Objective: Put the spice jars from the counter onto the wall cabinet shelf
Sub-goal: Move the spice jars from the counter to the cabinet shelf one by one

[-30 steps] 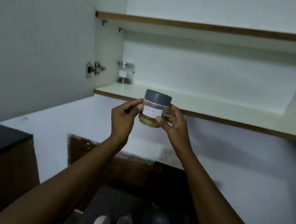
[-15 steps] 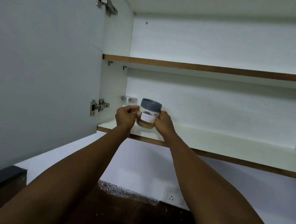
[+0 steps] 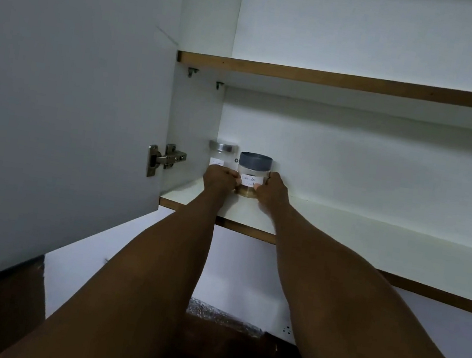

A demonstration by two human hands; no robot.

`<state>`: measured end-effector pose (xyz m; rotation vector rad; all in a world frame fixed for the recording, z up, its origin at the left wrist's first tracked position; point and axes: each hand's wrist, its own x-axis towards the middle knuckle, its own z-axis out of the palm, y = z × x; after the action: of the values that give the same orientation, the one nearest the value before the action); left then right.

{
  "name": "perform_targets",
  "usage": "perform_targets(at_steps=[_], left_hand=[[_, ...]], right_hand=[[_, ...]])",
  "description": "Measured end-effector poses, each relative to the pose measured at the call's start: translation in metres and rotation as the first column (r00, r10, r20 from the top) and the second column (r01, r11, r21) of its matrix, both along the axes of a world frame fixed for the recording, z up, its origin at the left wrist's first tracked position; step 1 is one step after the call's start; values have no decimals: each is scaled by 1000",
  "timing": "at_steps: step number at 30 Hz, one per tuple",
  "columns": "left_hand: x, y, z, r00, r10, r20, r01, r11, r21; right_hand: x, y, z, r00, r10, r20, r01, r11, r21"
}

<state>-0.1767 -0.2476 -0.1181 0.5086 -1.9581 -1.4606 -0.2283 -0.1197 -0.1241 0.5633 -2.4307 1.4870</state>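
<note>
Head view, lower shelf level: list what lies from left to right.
Cabinet door → hinge → steel-lidded jar → grey-lidded jar, held by the left hand and right hand → bare shelf.

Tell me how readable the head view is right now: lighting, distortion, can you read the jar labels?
Head view: dim, bluish light, no glare. Wide-angle bending shows along the open cabinet door and lower shelf edge. The grey-lidded jar between the left hand and right hand is sharp, its handwritten label partly covered. The steel-lidded jar behind is shadowed, label unreadable.
</note>
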Motion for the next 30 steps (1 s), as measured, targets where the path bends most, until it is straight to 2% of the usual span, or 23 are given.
perform_targets(at_steps=[8, 16, 30], left_hand=[[-39, -13, 2, 996, 16, 88, -5, 992, -124], [-42, -15, 0, 996, 39, 85, -31, 995, -94], [-47, -18, -5, 997, 54, 54, -45, 987, -156]], right_hand=[[-46, -15, -1, 999, -22, -34, 23, 1000, 11], [-52, -18, -5, 995, -27, -97, 32, 998, 59], [-49, -17, -4, 995, -8, -95, 13, 999, 48]])
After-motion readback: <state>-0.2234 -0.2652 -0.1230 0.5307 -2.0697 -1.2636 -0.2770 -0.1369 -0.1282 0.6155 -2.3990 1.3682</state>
